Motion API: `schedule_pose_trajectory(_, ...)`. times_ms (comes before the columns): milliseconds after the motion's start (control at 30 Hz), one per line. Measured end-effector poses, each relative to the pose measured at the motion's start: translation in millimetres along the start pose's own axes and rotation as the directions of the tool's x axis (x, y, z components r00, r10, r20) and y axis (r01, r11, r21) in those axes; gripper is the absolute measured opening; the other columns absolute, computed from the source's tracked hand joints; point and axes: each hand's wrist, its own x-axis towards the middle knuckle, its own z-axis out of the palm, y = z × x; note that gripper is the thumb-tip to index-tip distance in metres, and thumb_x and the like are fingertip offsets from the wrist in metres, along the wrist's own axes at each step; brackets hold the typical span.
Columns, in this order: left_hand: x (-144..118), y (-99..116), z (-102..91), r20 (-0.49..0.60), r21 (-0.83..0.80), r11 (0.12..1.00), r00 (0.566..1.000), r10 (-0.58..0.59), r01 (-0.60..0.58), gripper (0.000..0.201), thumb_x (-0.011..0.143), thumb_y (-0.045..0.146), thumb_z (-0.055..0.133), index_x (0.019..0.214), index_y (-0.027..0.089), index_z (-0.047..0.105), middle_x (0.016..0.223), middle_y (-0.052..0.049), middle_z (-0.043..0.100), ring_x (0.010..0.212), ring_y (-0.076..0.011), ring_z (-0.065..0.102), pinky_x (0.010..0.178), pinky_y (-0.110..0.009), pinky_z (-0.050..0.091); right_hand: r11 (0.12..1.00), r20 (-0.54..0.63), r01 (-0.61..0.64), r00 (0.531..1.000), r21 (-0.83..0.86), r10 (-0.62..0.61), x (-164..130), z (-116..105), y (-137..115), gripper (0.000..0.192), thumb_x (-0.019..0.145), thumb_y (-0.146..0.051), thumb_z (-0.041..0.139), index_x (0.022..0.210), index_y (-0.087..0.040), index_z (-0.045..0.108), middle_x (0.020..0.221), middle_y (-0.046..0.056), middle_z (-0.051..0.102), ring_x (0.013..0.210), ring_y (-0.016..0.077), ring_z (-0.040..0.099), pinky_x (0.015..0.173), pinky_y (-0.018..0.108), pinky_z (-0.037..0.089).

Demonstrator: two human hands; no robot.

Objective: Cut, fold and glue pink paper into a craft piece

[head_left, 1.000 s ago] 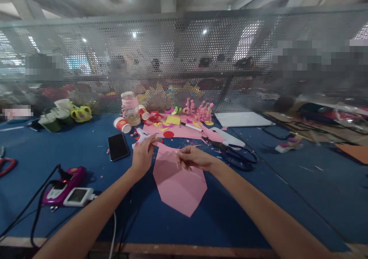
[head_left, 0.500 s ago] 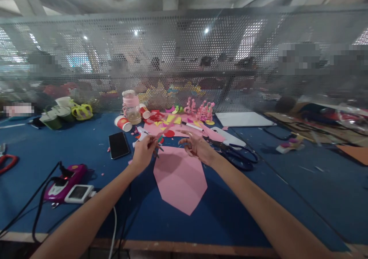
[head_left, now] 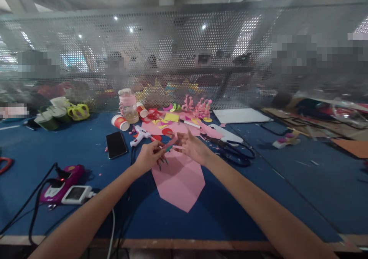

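Observation:
Over a large angular sheet of pink paper (head_left: 179, 186), my left hand (head_left: 148, 157) is closed in a pinch on a narrow pink paper strip (head_left: 171, 141). Teal tips, apparently long nails, show at its fingers. My right hand (head_left: 195, 147) faces it with fingers stretched out and apart, beside the strip's far end; whether they touch it I cannot tell. Just beyond my left hand lies a white glue gun (head_left: 140, 135). Large scissors with dark blue handles (head_left: 237, 153) lie to the right of my right hand.
Behind the hands are paper scraps (head_left: 171, 117), a pink-topped jar (head_left: 128, 105), paper cups (head_left: 120, 123) and pink curled paper pieces (head_left: 202, 107). A phone (head_left: 116, 145) and a purple power strip (head_left: 64, 182) with cables lie left. A perforated metal screen (head_left: 178, 40) stands behind.
My hands have come closer together over the pink sheet. The strip in my left hand now reaches toward my right fingers. The glue gun shows more fully, and the view has shifted slightly.

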Motion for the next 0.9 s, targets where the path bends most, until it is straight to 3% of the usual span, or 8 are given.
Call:
schedule_pose_trajectory(133, -2, -1, -1.7, 0.059, 0.164, 0.981, 0.994, 0.093, -0.101, 0.017, 0.073, 0.032, 0.056, 0.075, 0.015, 0.053, 0.053, 0.001, 0.061, 0.042, -0.0086, 0.055, 0.043, -0.018, 0.044, 0.997, -0.115, 0.016, 0.993, 0.074, -0.007, 0, -2, -3, 0.021, 0.060, -0.037, 0.073, 0.070, -0.021, 0.063, 0.076, -0.001, 0.064, 0.065, 0.0096, 0.054, 0.060, 0.023, 0.044)
schedule_pose_trajectory(267, -2, 2, -3.7, 0.028, 0.309, 0.936, 0.986, 0.166, -0.166, 0.013, 0.076, 0.025, 0.052, 0.069, 0.015, 0.054, 0.055, 0.000, 0.062, 0.048, -0.0096, 0.058, 0.048, -0.017, 0.043, 0.990, -0.180, 0.032, 0.984, 0.136, -0.007, 0, -6, -7, 0.020, 0.057, -0.029, 0.075, 0.067, -0.020, 0.061, 0.067, -0.004, 0.059, 0.055, 0.0059, 0.049, 0.052, 0.019, 0.041)
schedule_pose_trajectory(433, 0, 4, -6.6, -0.002, 0.386, 0.910, 0.986, 0.164, -0.150, 0.013, 0.077, 0.019, 0.049, 0.070, 0.015, 0.058, 0.060, 0.000, 0.064, 0.051, -0.0104, 0.059, 0.050, -0.018, 0.044, 0.987, -0.055, 0.034, 0.998, 0.157, -0.025, -2, -3, -12, 0.019, 0.062, -0.028, 0.073, 0.061, -0.017, 0.057, 0.045, -0.010, 0.034, 0.038, 0.0016, 0.025, 0.036, 0.014, 0.025)
schedule_pose_trajectory(633, 2, 2, -10.9, -0.079, 0.509, 0.844, 0.968, 0.240, -0.168, 0.014, 0.076, 0.021, 0.052, 0.081, 0.016, 0.064, 0.071, -0.003, 0.067, 0.061, -0.0137, 0.060, 0.057, -0.021, 0.045, 0.999, 0.074, -0.031, 0.997, -0.013, 0.032, -5, -2, -16, 0.029, 0.074, -0.037, 0.060, 0.054, -0.018, 0.053, 0.037, -0.010, 0.018, 0.034, 0.0041, 0.016, 0.036, 0.017, 0.022)
schedule_pose_trajectory(767, 5, -1, -12.8, -0.108, 0.552, 0.806, 0.941, 0.320, -0.211, 0.017, 0.074, 0.015, 0.052, 0.085, 0.018, 0.065, 0.080, -0.004, 0.067, 0.071, -0.0155, 0.060, 0.066, -0.024, 0.045, 0.989, 0.071, 0.005, 0.997, -0.147, 0.006, -5, -8, -16, 0.024, 0.065, -0.040, 0.067, 0.062, -0.017, 0.062, 0.037, -0.009, 0.028, 0.034, 0.0033, 0.016, 0.035, 0.018, 0.019)
schedule_pose_trajectory(900, 8, -5, -13.5, -0.134, 0.548, 0.806, 0.927, 0.350, -0.225, 0.019, 0.074, 0.009, 0.048, 0.081, 0.016, 0.063, 0.077, -0.005, 0.064, 0.072, -0.0160, 0.057, 0.067, -0.026, 0.044, 0.981, -0.016, 0.096, 0.995, -0.167, -0.100, -5, -8, -18, 0.025, 0.053, -0.038, 0.075, 0.065, -0.018, 0.065, 0.063, -0.002, 0.055, 0.047, 0.0041, 0.037, 0.040, 0.019, 0.030)
